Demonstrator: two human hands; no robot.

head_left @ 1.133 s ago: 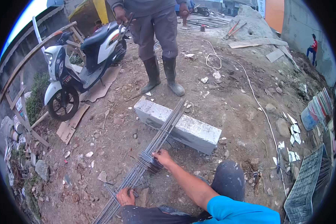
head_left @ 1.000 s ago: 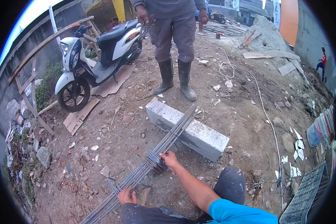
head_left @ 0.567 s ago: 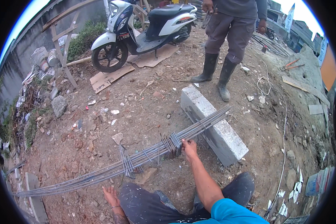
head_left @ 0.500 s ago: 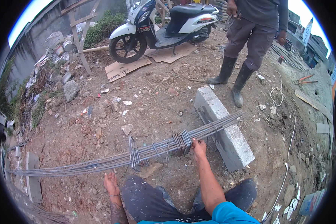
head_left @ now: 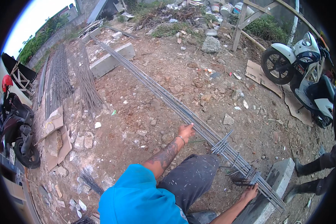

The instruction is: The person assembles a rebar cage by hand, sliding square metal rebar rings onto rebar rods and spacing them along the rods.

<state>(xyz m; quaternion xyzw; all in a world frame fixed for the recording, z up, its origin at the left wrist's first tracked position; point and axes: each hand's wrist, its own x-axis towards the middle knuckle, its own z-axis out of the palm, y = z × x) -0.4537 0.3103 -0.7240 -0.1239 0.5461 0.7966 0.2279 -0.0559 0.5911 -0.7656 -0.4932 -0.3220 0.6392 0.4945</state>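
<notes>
A long bundle of steel rebar (head_left: 168, 98) runs slantwise from the far left to the near right. It crosses a concrete block (head_left: 114, 61) far off and another block (head_left: 283, 171) near its right end. My left hand (head_left: 186, 132) is closed at the near side of the bars, around mid-length; its fingertips are partly hidden. Bent wire stirrups sit around the bundle: a loose group (head_left: 221, 145) and a tight cluster (head_left: 246, 177). Beside that cluster, my right hand (head_left: 249, 193) grips the bars from the near side, thumb on top.
A white-and-dark scooter (head_left: 306, 74) stands on cardboard (head_left: 263, 78) at the right, with another person's boots (head_left: 308, 168) below it. More rebar (head_left: 58, 78) lies at the left, by a dark motorcycle (head_left: 20, 130). Stones and a wooden frame (head_left: 239, 28) stand farther off.
The view has swung left, showing the bundle's far end. My left hand, apart from the bars and open before, has come up to them. My right hand stays beside the tight stirrup cluster.
</notes>
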